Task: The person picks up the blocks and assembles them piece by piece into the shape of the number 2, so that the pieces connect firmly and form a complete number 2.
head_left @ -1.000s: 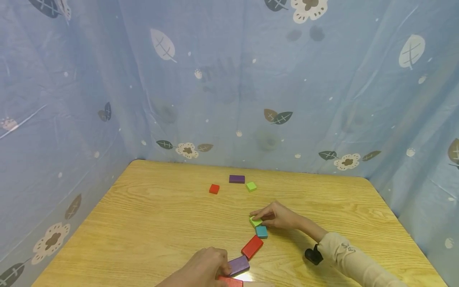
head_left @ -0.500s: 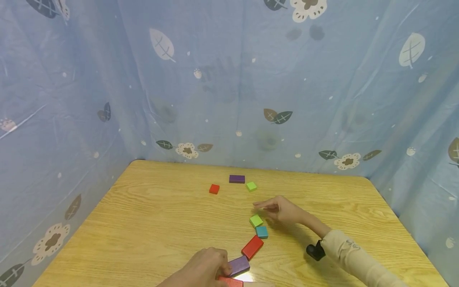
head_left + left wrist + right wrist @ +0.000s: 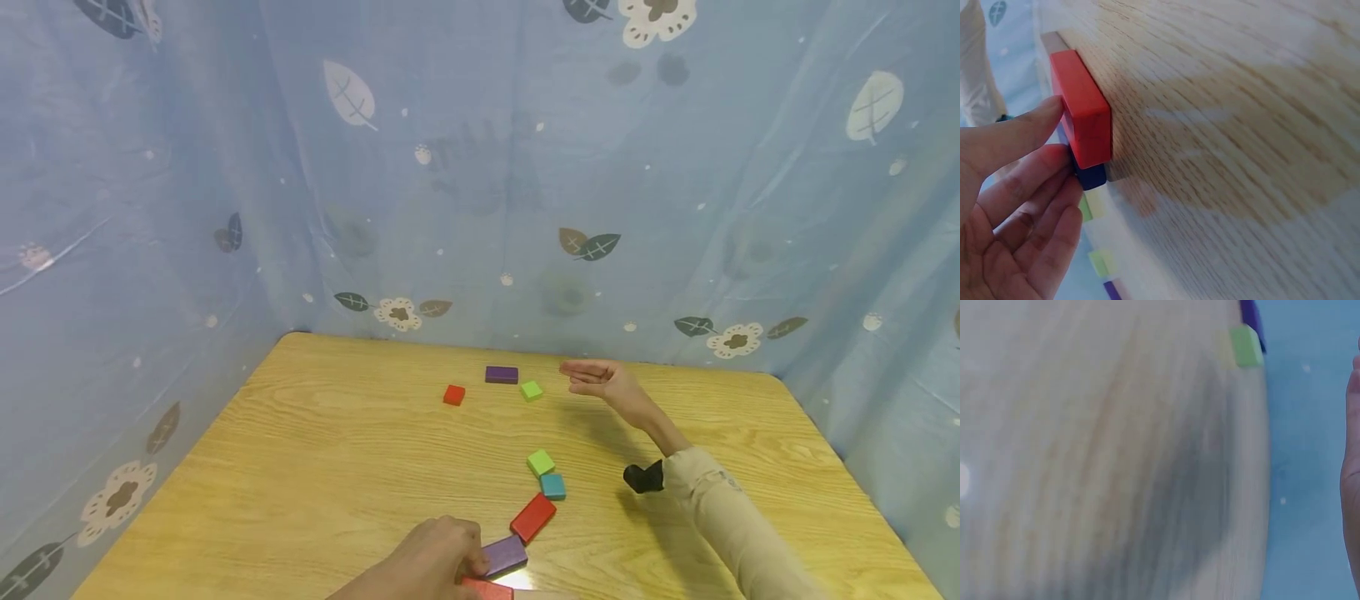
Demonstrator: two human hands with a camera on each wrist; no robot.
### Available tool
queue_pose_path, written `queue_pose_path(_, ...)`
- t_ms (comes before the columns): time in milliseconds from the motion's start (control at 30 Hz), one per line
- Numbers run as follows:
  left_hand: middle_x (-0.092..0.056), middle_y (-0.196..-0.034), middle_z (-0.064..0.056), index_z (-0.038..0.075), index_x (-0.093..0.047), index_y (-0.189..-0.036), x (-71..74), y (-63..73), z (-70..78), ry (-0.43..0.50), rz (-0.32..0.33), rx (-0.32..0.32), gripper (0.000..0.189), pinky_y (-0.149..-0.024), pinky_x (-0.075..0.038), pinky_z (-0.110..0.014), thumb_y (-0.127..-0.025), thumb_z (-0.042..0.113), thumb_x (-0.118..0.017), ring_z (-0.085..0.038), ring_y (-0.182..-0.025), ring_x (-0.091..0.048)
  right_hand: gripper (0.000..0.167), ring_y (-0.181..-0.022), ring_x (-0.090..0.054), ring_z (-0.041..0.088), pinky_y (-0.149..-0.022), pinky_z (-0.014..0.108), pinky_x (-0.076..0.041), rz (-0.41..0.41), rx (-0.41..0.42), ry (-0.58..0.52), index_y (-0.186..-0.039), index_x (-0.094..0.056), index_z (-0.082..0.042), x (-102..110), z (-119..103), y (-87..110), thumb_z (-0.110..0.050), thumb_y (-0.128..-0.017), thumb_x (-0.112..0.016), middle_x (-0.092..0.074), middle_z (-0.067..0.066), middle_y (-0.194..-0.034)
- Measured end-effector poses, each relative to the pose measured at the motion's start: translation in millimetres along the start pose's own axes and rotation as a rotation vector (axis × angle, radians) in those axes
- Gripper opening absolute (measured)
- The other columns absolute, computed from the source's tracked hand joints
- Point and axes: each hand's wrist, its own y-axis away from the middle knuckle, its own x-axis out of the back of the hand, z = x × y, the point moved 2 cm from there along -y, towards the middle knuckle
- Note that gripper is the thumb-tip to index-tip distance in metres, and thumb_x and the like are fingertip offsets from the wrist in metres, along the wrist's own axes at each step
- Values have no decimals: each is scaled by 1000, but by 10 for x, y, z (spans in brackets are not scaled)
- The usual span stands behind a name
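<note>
At the near edge of the head view, my left hand (image 3: 431,560) pinches a red toy block (image 3: 1082,84) between thumb and index finger. That index finger sits right at the end of a purple block (image 3: 506,557). From there a bent row runs away to the right: a red block (image 3: 533,518), a blue block (image 3: 552,487) and a light green block (image 3: 541,462). Over the table's far right part, my right hand (image 3: 609,387) hovers with fingers extended and holds nothing. Left of its fingertips lies a second light green block (image 3: 532,391).
Farther back on the wooden table (image 3: 337,450) lie another purple block (image 3: 502,375) and a small red block (image 3: 453,395). A tan block (image 3: 547,595) shows at the bottom edge. Blue patterned curtains (image 3: 450,208) enclose the table's back and sides.
My right hand has let go of the nearer light green block, risen and moved away toward the back of the table. The left hand keeps its place at the red block.
</note>
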Motion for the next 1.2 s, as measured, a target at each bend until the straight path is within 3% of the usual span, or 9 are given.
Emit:
queue_pose_path(167,-62,-79,15,14,-78,-89,-1,-6,1,-12,6,-10,23,-57,-38,-9,-70,25,-86,9,-68,-49,46,-112,-60,10,-94,39,-46,29,2,-8,-132,-47,13,125,55,-77,1,-91,-61,-65,-4,-121)
queue_pose_path(300,-62,-80,15,14,-78,-89,8,-14,1,-5,4,-5,23,-58,-39,-9,-70,25,-85,8,-70,-51,46,-114,-59,12,-93,33,-47,47,-9,-9,-132,-45,15,216,119,-142,2,-91,-60,-64,-4,-121)
queue_pose_path(433,-63,-80,15,14,-78,-88,18,-17,-1,18,-5,19,21,-57,-39,-10,-72,28,-84,9,-68,-51,48,-120,-55,22,-91,28,-48,60,-49,-9,-133,-44,15,250,177,-200,3,-90,-61,-57,16,-131)
queue_pose_path(533,-63,-81,16,14,-78,-88,14,-24,-2,23,-24,31,24,-57,-39,-10,-75,35,-81,9,-67,-49,47,-123,-52,26,-94,33,-46,64,-72,-13,-134,-43,15,244,220,-245,6,-91,-58,-44,31,-137)
queue_pose_path(633,-62,-80,16,15,-79,-88,2,-37,2,10,-39,34,28,-56,-38,-11,-76,41,-78,9,-66,-48,47,-125,-49,29,-98,40,-42,58,-71,-15,-135,-39,17,227,263,-285,9,-91,-55,-36,36,-138)
queue_pose_path(833,-61,-76,17,16,-79,-87,-41,-61,12,-17,-28,18,25,-55,-36,-7,-77,39,-77,10,-64,-47,48,-130,-36,43,-98,33,-42,52,-95,-10,-137,-38,15,146,353,-382,8,-93,-53,-36,34,-140)
queue_pose_path(1067,-60,-73,16,14,-79,-87,-54,-71,33,-4,-50,37,15,-53,-37,-7,-77,25,-79,9,-60,-45,59,-138,-29,36,-106,39,-33,36,-191,38,-143,-37,5,26,414,-497,2,-90,-62,-36,22,-147)
queue_pose_path(1200,-60,-73,16,14,-79,-87,-33,-76,38,-11,-47,35,14,-53,-37,-7,-76,24,-79,10,-61,-46,64,-139,-26,36,-109,42,-29,-19,-214,24,-145,-33,5,-33,420,-564,6,-88,-62,-31,22,-150)
